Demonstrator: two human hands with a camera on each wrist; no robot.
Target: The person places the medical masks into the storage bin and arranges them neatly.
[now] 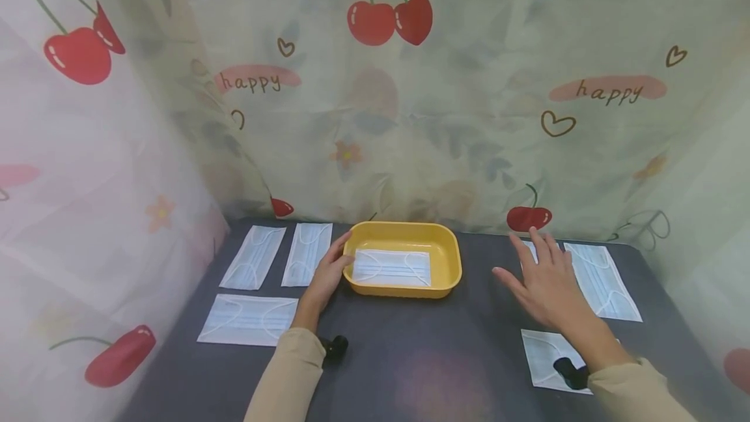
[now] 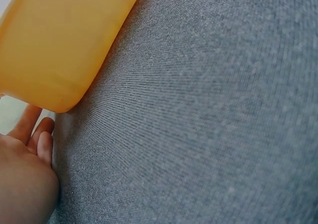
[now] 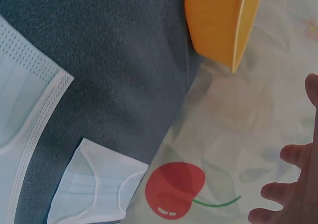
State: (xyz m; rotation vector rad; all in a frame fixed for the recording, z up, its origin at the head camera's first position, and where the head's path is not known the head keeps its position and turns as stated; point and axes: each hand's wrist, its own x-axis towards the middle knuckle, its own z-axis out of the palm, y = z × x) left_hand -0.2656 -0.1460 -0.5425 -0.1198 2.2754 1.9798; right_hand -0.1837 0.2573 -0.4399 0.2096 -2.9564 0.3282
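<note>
A yellow plastic basin [image 1: 404,292] stands near the back of the dark table, with one pale blue face mask [image 1: 391,269] lying flat inside it. My left hand [image 1: 324,280] holds the basin's left end, thumb over the rim and fingers along the outside wall. In the left wrist view, fingers [image 2: 43,143] show by the basin's corner [image 2: 59,50]. To the right, my right hand [image 1: 549,288] hovers with spread fingers and holds nothing. Beneath and beside it lie a partly hidden mask [image 1: 532,250], a long mask [image 1: 603,282] and a nearer mask [image 1: 545,360], partly covered by the wrist.
On the table's left side lie a slanted mask [image 1: 253,258], an upright one [image 1: 307,254] and a sideways one [image 1: 246,320] overlapped by the left wrist. A cherry-print curtain [image 1: 469,168] hangs behind the table and at both sides. Each wrist wears a small black camera [image 1: 336,348].
</note>
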